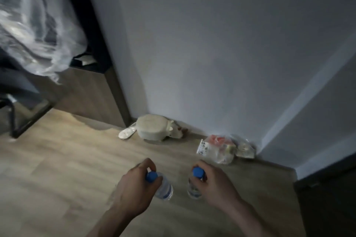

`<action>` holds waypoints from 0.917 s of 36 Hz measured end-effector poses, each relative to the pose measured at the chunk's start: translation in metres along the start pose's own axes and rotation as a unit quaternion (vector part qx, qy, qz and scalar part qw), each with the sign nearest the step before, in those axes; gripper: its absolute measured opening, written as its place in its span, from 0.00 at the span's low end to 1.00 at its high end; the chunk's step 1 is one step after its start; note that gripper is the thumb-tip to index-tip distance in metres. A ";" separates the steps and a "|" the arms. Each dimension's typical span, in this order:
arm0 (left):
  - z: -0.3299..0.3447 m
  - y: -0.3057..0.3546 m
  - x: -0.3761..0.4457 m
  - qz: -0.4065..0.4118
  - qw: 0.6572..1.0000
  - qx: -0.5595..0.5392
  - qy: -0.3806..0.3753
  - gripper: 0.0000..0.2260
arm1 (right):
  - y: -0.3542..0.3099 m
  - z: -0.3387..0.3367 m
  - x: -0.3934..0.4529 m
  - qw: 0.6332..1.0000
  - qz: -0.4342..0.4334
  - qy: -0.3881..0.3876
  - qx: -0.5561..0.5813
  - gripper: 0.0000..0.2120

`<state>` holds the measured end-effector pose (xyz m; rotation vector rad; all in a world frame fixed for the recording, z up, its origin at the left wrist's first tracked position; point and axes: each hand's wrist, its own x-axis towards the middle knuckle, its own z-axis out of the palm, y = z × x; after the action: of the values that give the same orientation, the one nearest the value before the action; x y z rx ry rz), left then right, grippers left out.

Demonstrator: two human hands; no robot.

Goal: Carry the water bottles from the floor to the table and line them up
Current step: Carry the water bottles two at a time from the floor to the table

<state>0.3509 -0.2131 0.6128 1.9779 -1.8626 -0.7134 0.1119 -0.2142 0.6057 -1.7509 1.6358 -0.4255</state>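
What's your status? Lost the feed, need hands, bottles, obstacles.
Left hand grips one bottle by its blue cap, right hand grips another bottle. Both over the floor. Table not in view. Food bags against wall ahead.

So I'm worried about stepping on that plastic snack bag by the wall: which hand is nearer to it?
Right. The right hand, gripping its bottle, is just below and slightly left of the snack bag. The left hand, holding the other bottle, is farther left.
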 end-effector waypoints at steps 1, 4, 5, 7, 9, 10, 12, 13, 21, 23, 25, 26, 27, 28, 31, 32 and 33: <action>-0.014 -0.014 0.004 -0.001 1.000 0.000 0.003 0.11 | -0.016 0.011 0.011 1.000 -0.008 -0.004 -0.002 0.05; -0.057 -0.059 0.016 -0.008 1.000 -0.001 0.026 0.11 | -0.065 0.045 0.044 1.000 -0.028 -0.009 -0.005 0.04; -0.071 -0.074 0.020 -0.009 0.999 0.003 0.033 0.11 | -0.082 0.057 0.055 0.999 -0.035 -0.007 -0.003 0.04; -0.097 -0.106 0.029 -0.010 0.999 0.012 0.046 0.11 | -0.115 0.078 0.075 0.999 -0.045 -0.008 -0.003 0.04; -0.122 -0.136 0.037 -0.008 0.998 0.030 0.059 0.10 | -0.146 0.098 0.095 0.999 -0.051 -0.009 0.004 0.04; -0.134 -0.149 0.041 -0.009 0.997 0.039 0.063 0.10 | -0.162 0.107 0.105 0.998 -0.058 -0.007 0.008 0.04; -0.159 -0.173 0.047 -0.017 0.996 0.051 0.070 0.09 | -0.192 0.123 0.124 0.997 -0.070 -0.008 0.008 0.05; -0.171 -0.183 0.050 -0.022 0.996 0.055 0.074 0.09 | -0.207 0.130 0.132 0.997 -0.078 -0.011 0.008 0.05; -0.245 -0.259 0.081 -0.074 0.990 0.032 0.119 0.07 | -0.307 0.165 0.201 0.987 -0.154 -0.050 -0.013 0.05; -0.262 -0.280 0.091 -0.085 0.987 0.024 0.134 0.07 | -0.331 0.176 0.224 0.983 -0.169 -0.067 -0.022 0.06; -0.280 -0.298 0.101 -0.101 0.984 0.022 0.142 0.07 | -0.354 0.188 0.247 0.978 -0.189 -0.083 -0.030 0.05; -0.287 -0.307 0.107 -0.112 0.983 0.023 0.143 0.07 | -0.364 0.193 0.259 0.974 -0.201 -0.093 -0.036 0.05; -0.294 -0.315 0.113 -0.120 0.982 0.024 0.146 0.07 | -0.375 0.199 0.270 0.971 -0.212 -0.104 -0.041 0.05; -0.302 -0.322 0.120 -0.130 0.980 0.022 0.150 0.08 | -0.386 0.205 0.281 0.968 -0.222 -0.112 -0.043 0.04; -0.327 -0.341 0.143 -0.161 0.972 0.014 0.168 0.08 | -0.418 0.219 0.318 0.959 -0.246 -0.134 -0.043 0.04; -0.338 -0.345 0.150 -0.171 0.970 0.014 0.172 0.08 | -0.430 0.223 0.331 0.956 -0.253 -0.143 -0.044 0.04; -0.348 -0.348 0.157 -0.179 0.968 0.021 0.174 0.08 | -0.441 0.227 0.344 0.952 -0.262 -0.153 -0.044 0.04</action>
<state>0.8378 -0.3711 0.6834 2.3202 -1.3444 -0.3811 0.6385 -0.5022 0.6687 -2.1925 0.9760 -0.2993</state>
